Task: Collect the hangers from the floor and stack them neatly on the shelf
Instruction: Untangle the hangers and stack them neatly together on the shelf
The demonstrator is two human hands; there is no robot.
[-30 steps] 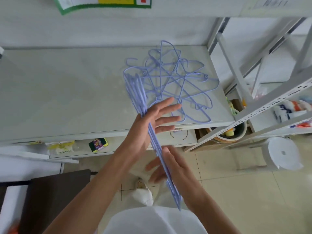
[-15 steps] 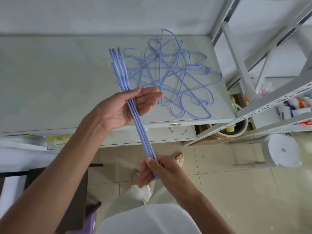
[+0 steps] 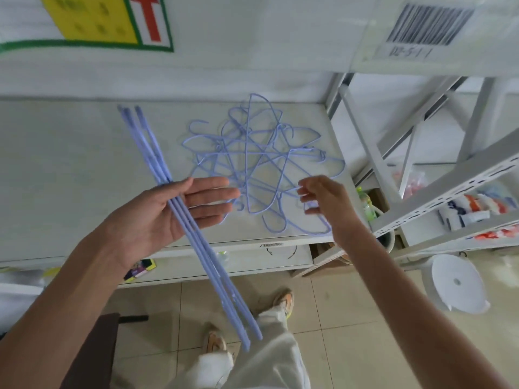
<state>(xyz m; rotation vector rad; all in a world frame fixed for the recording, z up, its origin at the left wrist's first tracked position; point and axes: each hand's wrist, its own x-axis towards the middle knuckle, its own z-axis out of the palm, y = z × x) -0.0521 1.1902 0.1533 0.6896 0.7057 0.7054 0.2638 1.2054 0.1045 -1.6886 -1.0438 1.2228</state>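
Two hands | left hand [image 3: 165,211] flat under hanger bundle [image 3: 179,209] | right hand [image 3: 325,200] fingers loosely curled, empty

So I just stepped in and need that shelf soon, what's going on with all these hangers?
A person is sorting lilac wire hangers at the shelf. The left hand carries an aligned bundle of hangers across its open palm, seen edge-on and slanting from above the shelf down toward the floor. The right hand reaches into the tangled pile of hangers lying on the shelf; whether its fingers already pinch one is unclear. The pile is not yet stacked neatly.
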